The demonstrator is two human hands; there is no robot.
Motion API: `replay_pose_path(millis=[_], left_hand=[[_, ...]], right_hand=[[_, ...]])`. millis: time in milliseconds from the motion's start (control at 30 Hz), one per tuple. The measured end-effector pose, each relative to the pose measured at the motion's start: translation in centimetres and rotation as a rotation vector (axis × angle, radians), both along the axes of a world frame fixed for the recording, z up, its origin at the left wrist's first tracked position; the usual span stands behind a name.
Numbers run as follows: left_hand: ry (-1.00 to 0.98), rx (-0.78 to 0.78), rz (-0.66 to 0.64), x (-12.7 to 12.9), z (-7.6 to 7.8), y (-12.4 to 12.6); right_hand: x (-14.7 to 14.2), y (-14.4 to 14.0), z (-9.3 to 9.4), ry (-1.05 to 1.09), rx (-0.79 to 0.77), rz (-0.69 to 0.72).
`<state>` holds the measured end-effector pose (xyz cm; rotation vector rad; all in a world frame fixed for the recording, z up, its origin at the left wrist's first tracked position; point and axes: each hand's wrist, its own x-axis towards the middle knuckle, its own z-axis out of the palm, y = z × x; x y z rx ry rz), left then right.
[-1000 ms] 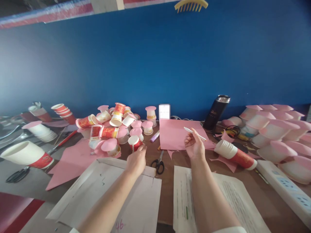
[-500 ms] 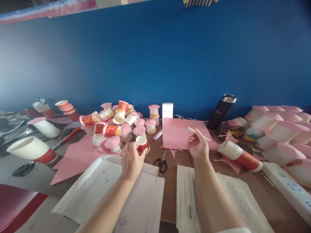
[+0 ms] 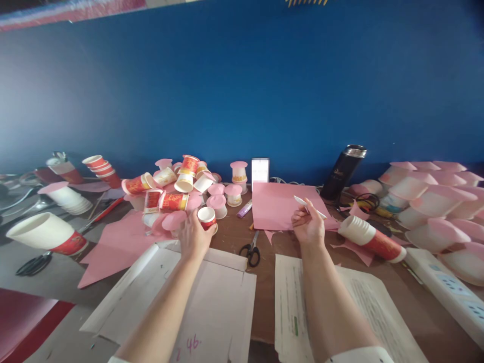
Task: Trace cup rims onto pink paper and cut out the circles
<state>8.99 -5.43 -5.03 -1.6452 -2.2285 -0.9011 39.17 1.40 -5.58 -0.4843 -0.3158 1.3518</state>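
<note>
My left hand [image 3: 194, 237] is closed round a small red-and-white paper cup [image 3: 206, 216], its mouth facing up, in front of the pile of cups. Between the fingers of my right hand [image 3: 308, 224] is a slim white pencil [image 3: 298, 200], with its tip pointing up and left. Below that hand's fingers lies a sheet of pink paper [image 3: 276, 205]. Several paper cups with pink paper discs [image 3: 217, 201] stand or lie just behind my left hand. A pair of black-handled scissors [image 3: 250, 254] rests on the table between my forearms.
A glue stick [image 3: 244, 208] and a lit phone [image 3: 260, 170] are at mid-table. On the right are a black thermos [image 3: 342, 174], a stack of cups [image 3: 372, 239], several pink-topped cups [image 3: 434, 201] and a power strip [image 3: 446, 285]. White cardboard [image 3: 223, 297] and printed pages [image 3: 289, 302] lie in front.
My left hand has closed on the red-and-white cup and shifted it left, nearer the pile. My right hand stays in place with the pencil, which has tilted slightly.
</note>
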Motion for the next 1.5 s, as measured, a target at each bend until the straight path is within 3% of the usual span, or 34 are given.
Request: replay_pose_path(millis=[133, 267, 333, 433, 567, 667, 867, 1167, 1500], left_hand=[[0.081, 0.107, -0.045, 0.0, 0.8, -1.8], [0.124, 0.216, -0.082, 3.2, 1.9, -4.5], [0.105, 0.106, -0.223, 5.4, 1.8, -4.9], [0.077, -0.216, -0.420, 8.8, 1.1, -3.5], [0.062, -0.490, -0.354, 12.1, 0.4, -0.2], [0.063, -0.584, -0.319, 13.1, 0.6, 1.7], [0.068, -0.694, -0.294, 12.8, 1.0, 3.7], [0.120, -0.766, -0.273, 10.0, 1.7, 5.6], [0.210, -0.574, -0.259, 8.1, 1.2, 5.5]], right_hand=[[0.1, 0.0, 0.0, -0.001, -0.017, 0.004], [0.2, 0.1, -0.2, -0.012, -0.009, 0.002], [0.1, 0.1, -0.2, -0.012, -0.010, 0.010], [-0.1, 0.0, -0.1, -0.006, -0.013, 0.019], [-0.1, -0.2, 0.0, -0.012, 0.006, 0.029], [0.1, -0.1, -0.1, -0.013, 0.014, 0.026], [0.1, 0.3, -0.5, -0.016, 0.001, 0.044], [0.1, 0.6, -0.5, -0.045, -0.018, 0.060], [0.0, 0.3, -0.5, -0.022, -0.002, 0.065]])
